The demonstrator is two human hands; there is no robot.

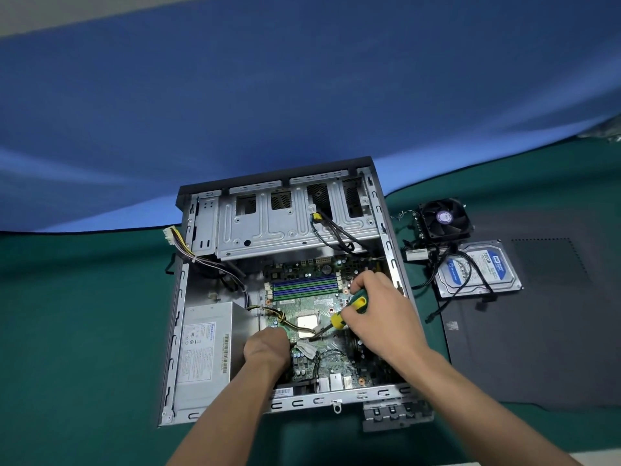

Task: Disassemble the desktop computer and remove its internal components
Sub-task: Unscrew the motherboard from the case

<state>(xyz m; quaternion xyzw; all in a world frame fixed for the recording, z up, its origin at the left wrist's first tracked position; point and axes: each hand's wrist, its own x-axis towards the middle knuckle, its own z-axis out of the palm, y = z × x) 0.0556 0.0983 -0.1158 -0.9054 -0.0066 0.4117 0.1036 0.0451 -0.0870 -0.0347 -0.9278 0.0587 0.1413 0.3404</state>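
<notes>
Grey steel, the open desktop computer case (188,297) lies at lower centre on the green mat (84,314). Inside, the left hand (267,348) curls over the green motherboard (309,307); whether it grasps anything I cannot tell. The right hand (379,314) grips a green-and-yellow screwdriver (349,311). Right of the case lie a black cooler fan (443,218) and a blue-labelled hard drive (480,269).
</notes>
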